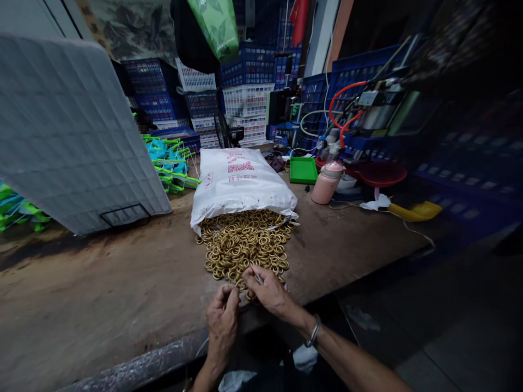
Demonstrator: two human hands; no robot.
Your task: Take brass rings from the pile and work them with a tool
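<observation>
A heap of brass-coloured rings [241, 247] spills from the open mouth of a white woven sack [245, 179] lying on the table. At the heap's near edge, my left hand [223, 318] is closed with thumb and fingers pinched together; what they hold, if anything, is hidden. Just to its right, my right hand [269, 291] pinches a thin metallic piece [259, 279], too small to name exactly. Its fingertips overlap the nearest rings. A bracelet [313, 330] circles my right wrist.
A quilted grey panel [77, 136] stands at the left, with bright green and blue parts [171, 163] behind it. A green tray [303, 170], a pink bottle [327, 182] and a red dish [382, 174] sit at the right. Stacked crates [249, 100] fill the background.
</observation>
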